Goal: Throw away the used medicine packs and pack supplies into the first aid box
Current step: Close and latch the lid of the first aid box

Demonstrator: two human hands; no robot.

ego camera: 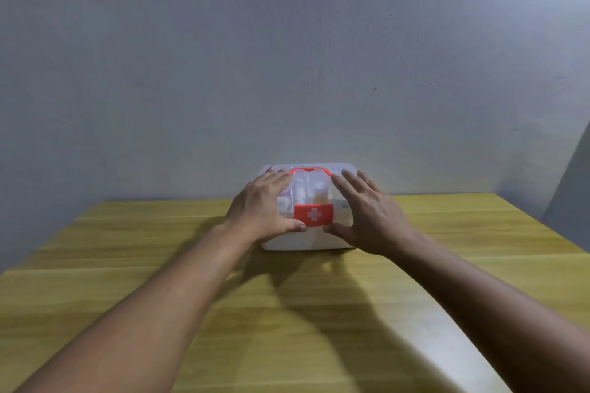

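The white first aid box point(306, 241) stands at the far middle of the table, lid down. It has a clear lid, a red handle point(309, 170) on top and a red latch with a white cross point(313, 215) at the front. Small bottles and packs show dimly through the lid. My left hand point(260, 207) lies flat on the left part of the lid, thumb beside the latch. My right hand point(367, 210) lies flat on the right part, thumb just under the latch. Neither hand holds anything.
The box sits on a yellow-green wooden table point(127, 265) that reaches a grey wall point(287, 73) right behind it. The table's right edge runs diagonally at the lower right. No other objects are in view.
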